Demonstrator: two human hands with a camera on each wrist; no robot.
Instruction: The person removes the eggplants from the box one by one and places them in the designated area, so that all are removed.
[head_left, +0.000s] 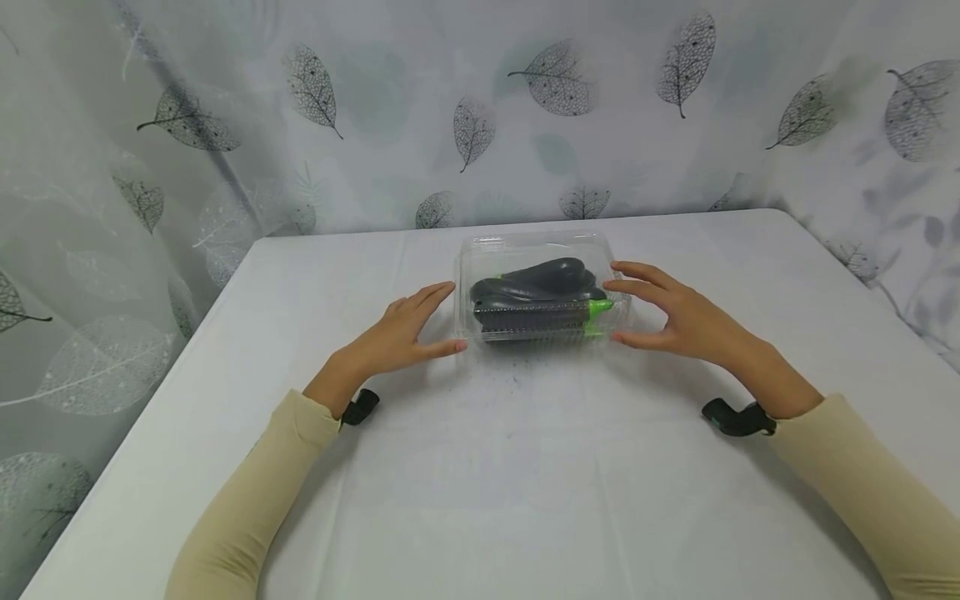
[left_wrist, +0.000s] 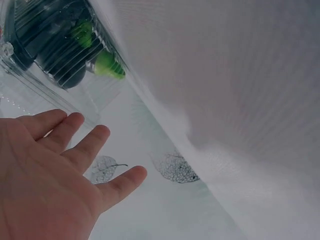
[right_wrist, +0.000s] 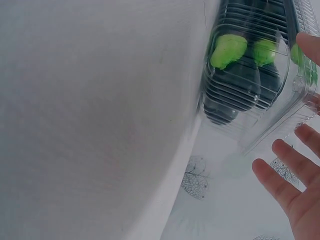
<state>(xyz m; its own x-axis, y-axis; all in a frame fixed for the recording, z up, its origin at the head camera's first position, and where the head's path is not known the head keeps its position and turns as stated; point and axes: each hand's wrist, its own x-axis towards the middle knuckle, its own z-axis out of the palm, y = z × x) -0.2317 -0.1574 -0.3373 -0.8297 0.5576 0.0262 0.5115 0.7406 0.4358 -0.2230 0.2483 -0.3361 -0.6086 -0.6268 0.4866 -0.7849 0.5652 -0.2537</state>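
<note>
**Hands flanking clamshell, no grip yet**

Clear plastic clamshell box (head_left: 536,287) sitting mid-tabletop (head_left: 480,467), lid down, dark eggplants (head_left: 536,283) with green stem ends inside. Long axis running left-right across the view, stem ends toward the right. Left hand (head_left: 397,333) just beside the box's left end, fingers (left_wrist: 75,135) straight and loosely spread, thumb tip near or touching the near-left corner; contact unclear. Right hand (head_left: 671,312) just beside the right end, fingers (right_wrist: 280,172) spread, slightly cupped toward the box wall, holding nothing. Box lying directly between both palms, inboard of each. Both about equally near; right fingertips perhaps brushing the rim, can't confirm from wrist views. Leaf-print curtain (head_left: 555,79) behind.
</note>
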